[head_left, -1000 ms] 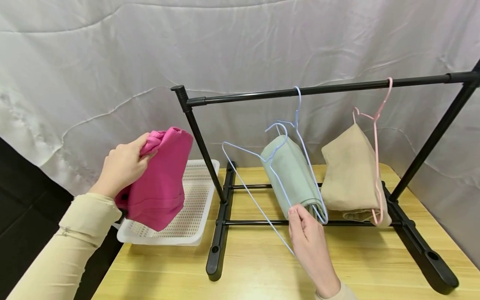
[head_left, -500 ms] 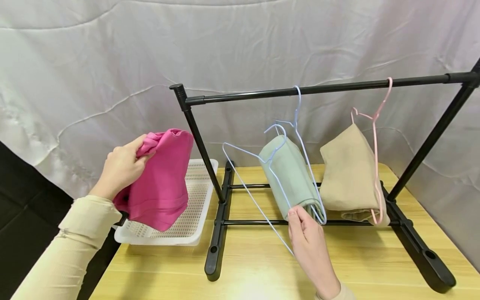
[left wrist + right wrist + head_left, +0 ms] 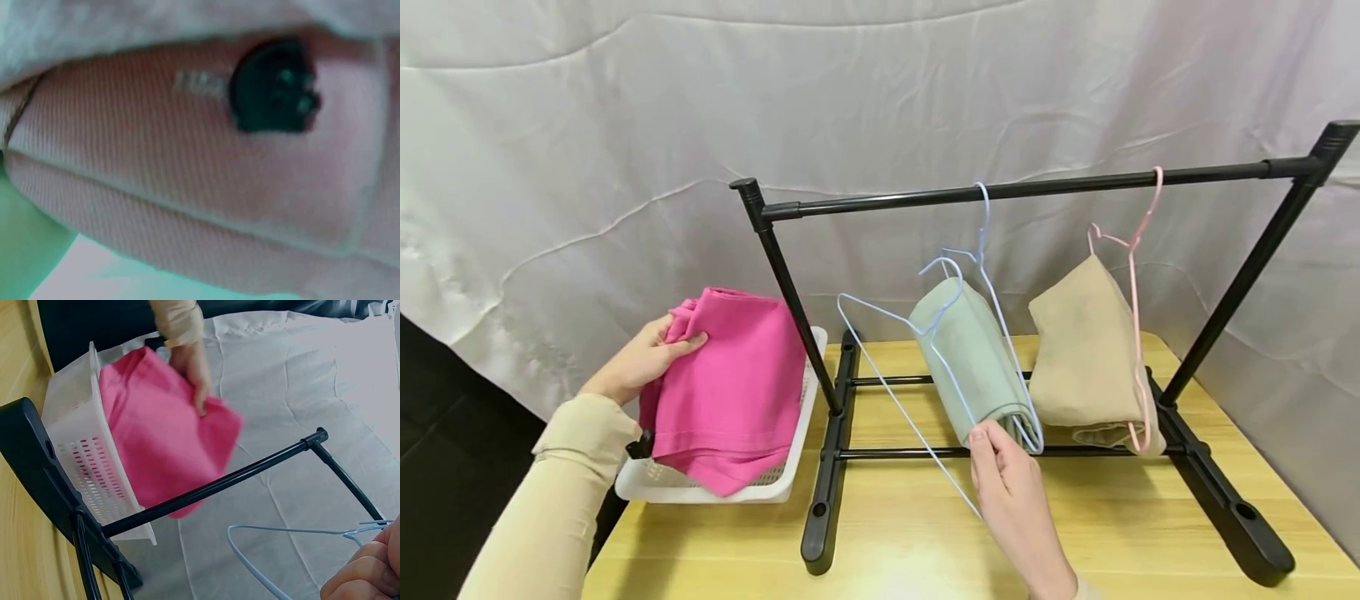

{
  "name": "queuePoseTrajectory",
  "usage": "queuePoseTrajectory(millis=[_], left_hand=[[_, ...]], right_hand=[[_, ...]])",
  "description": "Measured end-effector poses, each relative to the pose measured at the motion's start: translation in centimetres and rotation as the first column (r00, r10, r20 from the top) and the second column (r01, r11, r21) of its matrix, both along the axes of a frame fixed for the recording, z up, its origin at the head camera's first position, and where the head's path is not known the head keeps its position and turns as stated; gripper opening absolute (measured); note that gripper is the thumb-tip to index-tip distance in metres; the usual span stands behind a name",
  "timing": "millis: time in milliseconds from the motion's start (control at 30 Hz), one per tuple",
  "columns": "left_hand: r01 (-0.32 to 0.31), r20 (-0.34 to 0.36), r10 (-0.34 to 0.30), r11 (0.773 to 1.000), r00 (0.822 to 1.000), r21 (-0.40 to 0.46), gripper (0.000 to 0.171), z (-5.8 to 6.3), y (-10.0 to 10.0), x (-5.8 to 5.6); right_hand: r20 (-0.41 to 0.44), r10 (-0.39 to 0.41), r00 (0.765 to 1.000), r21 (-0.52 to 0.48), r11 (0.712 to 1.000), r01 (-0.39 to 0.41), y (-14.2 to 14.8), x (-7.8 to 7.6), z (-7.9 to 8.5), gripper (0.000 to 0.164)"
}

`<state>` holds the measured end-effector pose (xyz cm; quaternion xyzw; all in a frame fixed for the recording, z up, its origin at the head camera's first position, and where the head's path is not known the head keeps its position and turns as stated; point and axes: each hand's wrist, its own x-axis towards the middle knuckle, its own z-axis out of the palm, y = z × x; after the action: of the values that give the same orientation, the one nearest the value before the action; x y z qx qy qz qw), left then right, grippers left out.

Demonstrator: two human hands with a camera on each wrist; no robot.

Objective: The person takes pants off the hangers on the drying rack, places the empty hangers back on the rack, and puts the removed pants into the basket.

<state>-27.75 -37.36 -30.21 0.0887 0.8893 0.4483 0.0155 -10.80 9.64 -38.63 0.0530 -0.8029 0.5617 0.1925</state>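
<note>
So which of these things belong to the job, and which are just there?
Likely the job: pink cloth, in the left hand; loose blue hanger, in the right hand; white basket; black rack.

Likely just there: hung green cloth; hung beige cloth; wooden table; grey curtain.

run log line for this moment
left hand: grips pink cloth at basket; right hand: holds bare blue hanger off rail; hanging from rail: green cloth, tan cloth

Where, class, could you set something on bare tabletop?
Bare: wooden tabletop between the rack's left foot and the right hand, and onward to the rack's right foot. Crowded: white basket beneath pink cloth; green cloth among blue hangers.
</note>
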Motion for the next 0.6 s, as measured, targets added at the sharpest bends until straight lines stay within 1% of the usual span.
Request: queuePoseTrajectory(millis=[67,133,167,233,300,367,433,533,600], left_hand=[[0.007,0.073,-0.007,1.000,0.997,0.010,0.032,-1.6,-0.3,-0.8],[0.005,0.113,-0.005,1.000,0.994,0.000,0.043,-3.0,-0.6,-1.6],[0.000,0.125,0.001,1.000,0.992,-0.009,0.048,-3.7,-0.9,-1.8],[-0.021,0.136,0.025,0.999,0.990,-0.033,0.052,-4.7,-1.3,-2.2],[-0.035,0.115,0.042,0.997,0.993,-0.063,0.052,-5.3,-1.7,-2.5],[-0.045,0.101,0.053,0.995,0.993,-0.087,0.050,-5.4,-1.8,-2.7],[-0.034,0.096,0.042,0.995,0.995,-0.091,0.052,-5.1,-1.6,-2.9],[0.005,0.088,0.001,0.998,0.996,-0.064,0.055,-3.9,-0.7,-3.0],[0.034,0.102,-0.033,0.999,0.994,-0.006,0.049,-3.0,-0.1,-3.0]], right_hand=[[-0.001,0.004,1.000,0.000,1.000,-0.004,0.0,0.0,0.0,0.035],[-0.001,0.006,1.000,0.000,1.000,-0.006,0.1,0.1,0.1,0.035],[0.000,0.011,1.000,-0.002,1.000,-0.011,0.0,0.0,0.1,0.035],[0.002,0.017,1.000,-0.003,1.000,-0.017,-0.1,0.0,0.0,0.035],[0.002,0.014,1.000,-0.003,1.000,-0.014,-0.2,-0.1,0.0,0.035],[0.003,0.009,1.000,-0.005,1.000,-0.009,-0.3,-0.1,-0.1,0.035],[0.005,0.004,1.000,-0.005,1.000,-0.004,-0.3,-0.2,-0.1,0.035],[0.003,0.005,1.000,-0.004,1.000,-0.005,-0.2,-0.4,-0.2,0.035],[0.000,0.004,1.000,0.000,1.000,-0.004,-0.2,-0.5,-0.3,0.035]])
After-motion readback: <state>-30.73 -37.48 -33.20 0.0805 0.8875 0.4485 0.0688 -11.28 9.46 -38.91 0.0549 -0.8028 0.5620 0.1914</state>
